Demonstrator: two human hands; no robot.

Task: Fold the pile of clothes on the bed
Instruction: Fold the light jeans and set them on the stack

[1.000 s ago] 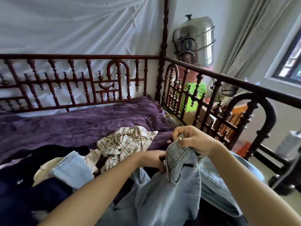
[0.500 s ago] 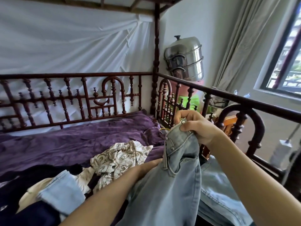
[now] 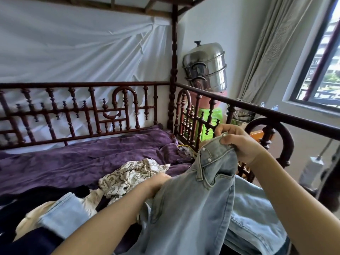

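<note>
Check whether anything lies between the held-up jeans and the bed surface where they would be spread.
Yes. The light blue denim jeans, gripped at the waistband by the right hand, hang beside a cream patterned garment and dark navy clothes covering the near purple blanket.

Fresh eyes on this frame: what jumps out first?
The light-blue jeans fill the near foreground, held up by the waistband, which the right hand pinches. Behind them a carved dark-red bed rail frames a purple blanket, and a stacked stainless steamer pot stands beyond the corner post.
</note>
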